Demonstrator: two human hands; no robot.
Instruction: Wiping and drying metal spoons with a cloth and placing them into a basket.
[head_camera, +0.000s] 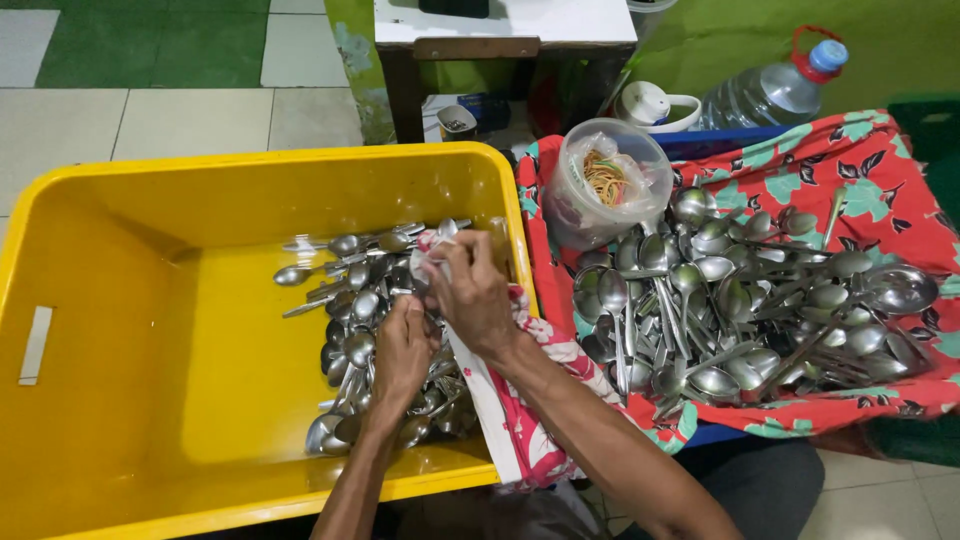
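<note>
Spoons (375, 330) heap in the yellow tub (130, 300) beneath both hands: left (400, 355) grips some, right (470, 295) pinches a cloth (432, 250).

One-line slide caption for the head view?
Both hands, left and right, wipe spoons with a cloth over a yellow tub.

Steel spoons (365, 300) heaped in yellow tub, white cloth (432, 262) bunched on top
</note>
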